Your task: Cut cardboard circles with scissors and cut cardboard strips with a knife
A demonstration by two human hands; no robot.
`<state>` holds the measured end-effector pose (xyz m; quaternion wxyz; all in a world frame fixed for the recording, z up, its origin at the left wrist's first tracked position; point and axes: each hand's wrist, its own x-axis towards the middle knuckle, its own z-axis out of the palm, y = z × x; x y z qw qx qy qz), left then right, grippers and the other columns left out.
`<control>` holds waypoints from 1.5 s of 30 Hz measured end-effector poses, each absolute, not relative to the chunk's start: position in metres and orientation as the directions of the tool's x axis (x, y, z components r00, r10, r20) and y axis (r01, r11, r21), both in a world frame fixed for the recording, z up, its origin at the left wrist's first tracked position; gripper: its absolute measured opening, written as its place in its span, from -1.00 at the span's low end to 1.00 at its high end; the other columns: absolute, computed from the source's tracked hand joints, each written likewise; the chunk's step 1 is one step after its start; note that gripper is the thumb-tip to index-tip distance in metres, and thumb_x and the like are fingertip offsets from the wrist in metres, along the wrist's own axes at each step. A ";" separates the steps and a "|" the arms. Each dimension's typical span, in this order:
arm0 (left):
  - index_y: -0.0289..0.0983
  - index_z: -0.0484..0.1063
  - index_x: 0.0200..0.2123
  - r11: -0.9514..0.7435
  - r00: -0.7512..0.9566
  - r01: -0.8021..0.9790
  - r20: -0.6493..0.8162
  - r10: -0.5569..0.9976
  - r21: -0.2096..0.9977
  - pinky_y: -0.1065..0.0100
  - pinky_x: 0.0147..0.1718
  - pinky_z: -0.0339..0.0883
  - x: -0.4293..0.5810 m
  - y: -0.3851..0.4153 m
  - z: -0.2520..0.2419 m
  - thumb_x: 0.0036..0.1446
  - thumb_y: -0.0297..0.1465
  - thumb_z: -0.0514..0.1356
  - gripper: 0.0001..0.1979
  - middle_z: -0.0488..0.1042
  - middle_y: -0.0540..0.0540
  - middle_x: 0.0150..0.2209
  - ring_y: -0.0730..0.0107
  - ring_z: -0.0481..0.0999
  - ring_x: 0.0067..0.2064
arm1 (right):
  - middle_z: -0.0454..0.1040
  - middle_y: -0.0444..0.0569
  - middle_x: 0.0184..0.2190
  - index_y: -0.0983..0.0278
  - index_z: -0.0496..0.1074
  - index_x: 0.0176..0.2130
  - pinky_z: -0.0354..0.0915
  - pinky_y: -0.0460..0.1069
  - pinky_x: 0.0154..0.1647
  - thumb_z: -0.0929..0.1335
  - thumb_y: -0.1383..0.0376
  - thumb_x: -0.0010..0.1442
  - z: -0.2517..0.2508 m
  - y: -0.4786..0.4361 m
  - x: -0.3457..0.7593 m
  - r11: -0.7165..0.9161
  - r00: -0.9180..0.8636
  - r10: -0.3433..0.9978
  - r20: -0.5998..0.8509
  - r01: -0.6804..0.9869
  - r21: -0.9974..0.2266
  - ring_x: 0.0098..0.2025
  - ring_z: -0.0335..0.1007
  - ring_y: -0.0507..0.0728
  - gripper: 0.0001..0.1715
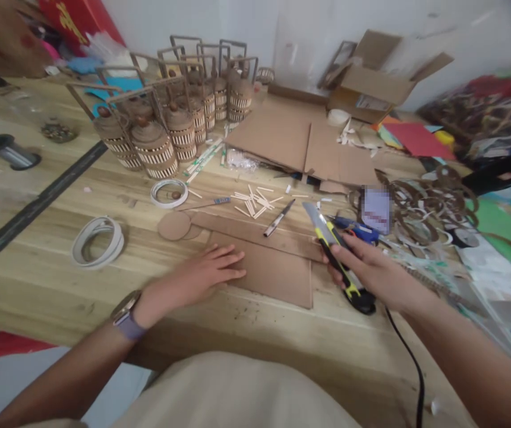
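Note:
My right hand [371, 267] is closed around a black and yellow utility knife [336, 255], its blade pointing up and to the left. Spread flat, my left hand [204, 273] rests on the left part of a rectangular cardboard piece [277, 276] and holds nothing. A long cardboard strip [237, 233] lies along the far edge of that piece, with a pen [279, 218] across it. Cardboard discs [174, 226] are at the strip's left end. Short wooden sticks [258, 202] lie scattered beyond the strip.
Several stick-covered cardboard lanterns [155, 148] with handles stand at the back left. Tape rolls [97, 242] lie to the left. Behind are large cardboard sheets [273, 131] and an open box [371, 83]. A blue glue gun [356, 229] and cardboard rings [420, 208] are right; a black cable [409, 351] hangs nearby.

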<state>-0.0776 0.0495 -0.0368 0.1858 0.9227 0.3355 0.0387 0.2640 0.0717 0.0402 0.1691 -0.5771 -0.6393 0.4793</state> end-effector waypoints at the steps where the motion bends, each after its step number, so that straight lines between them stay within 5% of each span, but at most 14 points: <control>1: -0.15 0.38 0.25 -0.700 0.773 0.595 -0.042 0.633 0.395 -0.11 0.35 0.06 -0.080 0.052 -0.035 0.31 -0.55 0.12 -0.52 0.20 -0.17 0.39 0.04 0.08 0.44 | 0.33 -0.18 -0.59 0.17 0.29 -0.30 0.26 -0.03 -0.56 0.26 -0.22 0.27 0.038 0.056 0.261 -0.210 -0.301 0.866 -0.399 0.505 -0.837 -0.57 0.30 0.07 -0.47; 7: -0.23 0.44 0.19 -0.638 0.751 0.559 0.003 0.661 0.529 0.01 0.35 0.12 -0.088 0.059 -0.032 0.37 -0.45 0.09 -0.63 0.28 -0.22 0.35 0.17 0.18 0.41 | 0.28 -0.18 -0.48 0.21 0.35 -0.19 0.24 -0.04 -0.49 0.41 -0.15 0.19 0.034 0.009 0.248 -0.448 -0.446 0.734 -0.512 0.247 -0.859 -0.49 0.20 0.02 -0.48; 14: -0.25 0.46 0.17 -0.629 0.680 0.611 0.087 0.728 0.480 -0.03 0.32 0.17 -0.087 0.077 -0.028 0.43 -0.40 0.00 -0.63 0.38 -0.21 0.29 0.14 0.22 0.39 | 0.34 -0.12 -0.33 0.22 0.32 0.07 0.29 0.00 -0.35 0.44 -0.07 0.18 0.034 0.005 0.246 -0.500 -0.534 0.591 -0.605 0.346 -0.794 -0.40 0.29 0.04 -0.37; 21: -0.36 0.34 0.26 -0.728 0.696 0.608 0.228 0.680 0.316 -0.10 0.36 0.04 -0.052 0.104 -0.033 0.44 -0.36 -0.02 -0.58 0.23 -0.36 0.36 0.04 0.05 0.45 | 0.33 -0.15 -0.46 0.19 0.21 -0.28 0.28 -0.04 -0.49 0.16 -0.16 0.35 0.013 0.033 0.214 -0.122 -0.567 0.616 -0.547 0.617 -0.777 -0.53 0.30 0.03 -0.50; 26: -0.42 0.11 0.38 -0.705 0.715 0.662 0.067 0.696 0.255 -0.18 0.38 -0.17 -0.035 0.107 -0.047 0.43 -0.18 -0.02 -0.40 -0.01 -0.39 0.45 -0.10 -0.13 0.48 | 0.58 0.09 -0.29 0.22 0.30 -0.18 0.32 0.02 -0.32 0.19 0.24 0.38 0.011 0.050 0.182 0.428 -0.562 0.670 -0.484 0.826 -0.367 -0.27 0.54 0.23 -0.84; 33: -0.37 0.07 0.40 -0.711 0.716 0.672 0.063 0.695 0.209 -0.08 0.39 -0.29 -0.035 0.103 -0.052 0.44 -0.13 -0.07 -0.38 -0.02 -0.34 0.46 -0.01 -0.14 0.49 | 0.64 0.17 -0.21 0.26 0.38 0.01 0.31 0.05 -0.36 0.21 0.18 0.42 0.015 0.057 0.152 0.530 -0.548 0.626 -0.554 0.821 -0.213 -0.17 0.59 0.37 -0.70; 45: -0.35 0.12 0.39 -0.702 0.708 0.684 0.051 0.704 0.198 -0.07 0.39 -0.24 -0.034 0.102 -0.050 0.43 -0.15 -0.05 -0.40 0.01 -0.33 0.45 -0.01 -0.07 0.47 | 0.65 0.15 -0.18 0.30 0.37 0.13 0.35 0.04 -0.37 0.18 0.27 0.46 0.026 0.056 0.139 0.590 -0.507 0.592 -0.626 0.802 -0.091 -0.18 0.62 0.33 -0.65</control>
